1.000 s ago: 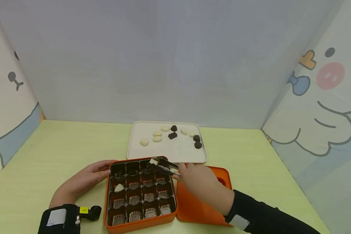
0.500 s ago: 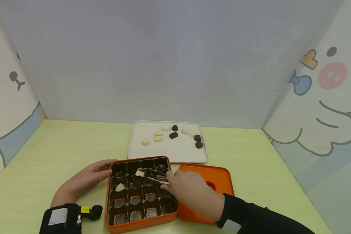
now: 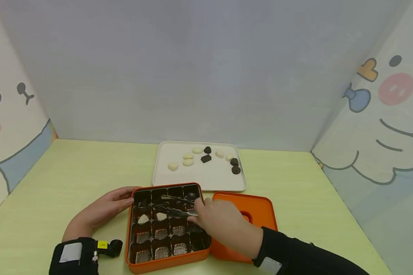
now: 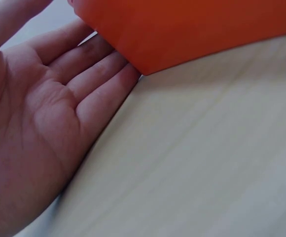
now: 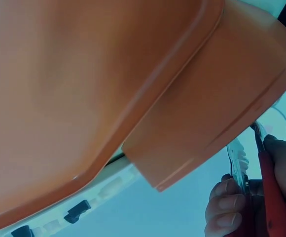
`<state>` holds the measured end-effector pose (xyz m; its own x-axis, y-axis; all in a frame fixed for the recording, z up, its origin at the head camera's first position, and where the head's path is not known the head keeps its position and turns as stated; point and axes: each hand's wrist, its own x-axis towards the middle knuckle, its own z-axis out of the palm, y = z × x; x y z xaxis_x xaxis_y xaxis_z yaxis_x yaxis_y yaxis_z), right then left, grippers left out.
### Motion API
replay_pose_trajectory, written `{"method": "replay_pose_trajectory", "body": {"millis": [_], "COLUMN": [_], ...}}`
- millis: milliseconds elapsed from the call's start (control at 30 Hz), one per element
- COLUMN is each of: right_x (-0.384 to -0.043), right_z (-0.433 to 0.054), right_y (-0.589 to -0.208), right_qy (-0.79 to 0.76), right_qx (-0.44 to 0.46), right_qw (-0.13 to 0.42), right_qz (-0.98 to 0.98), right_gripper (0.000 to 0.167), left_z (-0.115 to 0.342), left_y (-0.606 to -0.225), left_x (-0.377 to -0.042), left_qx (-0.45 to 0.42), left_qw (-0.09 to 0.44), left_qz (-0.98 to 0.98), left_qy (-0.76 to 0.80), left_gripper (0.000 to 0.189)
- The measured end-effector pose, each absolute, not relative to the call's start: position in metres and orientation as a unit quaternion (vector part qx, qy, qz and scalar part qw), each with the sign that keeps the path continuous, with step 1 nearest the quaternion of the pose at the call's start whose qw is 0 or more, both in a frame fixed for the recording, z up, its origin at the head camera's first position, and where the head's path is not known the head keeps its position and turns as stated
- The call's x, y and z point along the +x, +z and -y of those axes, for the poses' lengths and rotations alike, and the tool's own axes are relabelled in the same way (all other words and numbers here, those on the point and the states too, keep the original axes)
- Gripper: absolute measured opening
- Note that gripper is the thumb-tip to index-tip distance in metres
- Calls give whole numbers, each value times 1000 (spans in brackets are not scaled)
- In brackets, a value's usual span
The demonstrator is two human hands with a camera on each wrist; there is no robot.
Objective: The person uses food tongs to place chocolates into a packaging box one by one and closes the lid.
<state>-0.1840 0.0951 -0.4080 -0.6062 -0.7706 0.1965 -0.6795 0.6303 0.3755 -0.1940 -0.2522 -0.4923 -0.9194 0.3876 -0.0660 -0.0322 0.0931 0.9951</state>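
Observation:
My right hand (image 3: pixel 227 225) holds a pair of tongs (image 3: pixel 179 212) over the orange box (image 3: pixel 168 262), with red handles (image 5: pixel 276 207) showing in the right wrist view. The tongs' tips are parted. Just under them, a white chocolate-like piece (image 3: pixel 161 216) lies in a compartment of the box's dark divided insert. Left of it sits another white piece (image 3: pixel 143 219); a dark round piece (image 3: pixel 191 196) is at the back right. My left hand (image 3: pixel 104 208) rests at the box's far left corner, its fairly straight fingers (image 4: pixel 101 74) touching the orange wall in the left wrist view.
Behind the box stands a white tray (image 3: pixel 206 179) with several white and dark pieces. An orange lid (image 3: pixel 263 210) lies right of the box, partly under my right forearm. A grey wall (image 3: pixel 192 76) closes off the back of the pale yellow table (image 3: pixel 99 160).
The tongs have moved left and nearer over the box with a white piece between their tips, then released it into a compartment. My left hand has stayed at the corner.

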Motion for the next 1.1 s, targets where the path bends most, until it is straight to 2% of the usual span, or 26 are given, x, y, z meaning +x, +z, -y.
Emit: {"method": "replay_pose_trajectory", "body": {"millis": [533,833,1100], "right_x": [-232,-257,-274], "right_z": [-148,-162,-153], "right_y": [-416,-439,-445], "right_qy": [-68,-73,-91], "right_qx": [278,226,182], "right_qw": [159,76,20], "right_qz": [945,968,979], "right_gripper": [45,46,45], "left_z": [250,252,250], "left_y": [-490,-494,-492], "left_x": [-193,-193,-194], "left_qx": [136,144,138], "left_qw": [155,153,150], "left_qz": [-720,-712,-717], "left_qy": [663,670,667], "left_gripper": [55,53,55]}}
